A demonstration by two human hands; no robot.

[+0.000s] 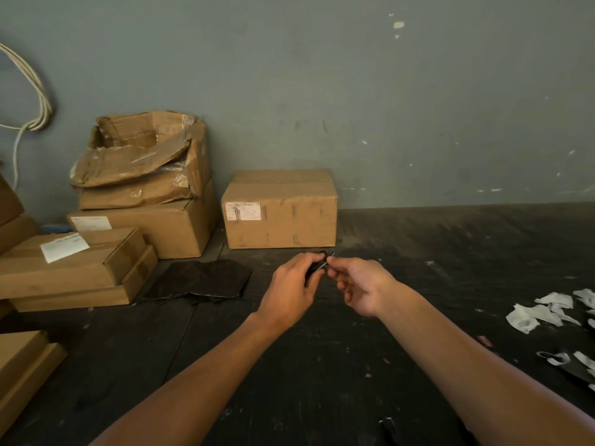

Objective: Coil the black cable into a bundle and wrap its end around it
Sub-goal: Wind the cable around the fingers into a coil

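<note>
Between both hands, small black cable (317,268) bundle, tightly coiled

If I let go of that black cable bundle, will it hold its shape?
Probably not: the black cable bundle looks thin and floppy, so its loops would likely spring loose. It seems light, sitting wholly within the left hand while the right hand pinches its end.
</note>
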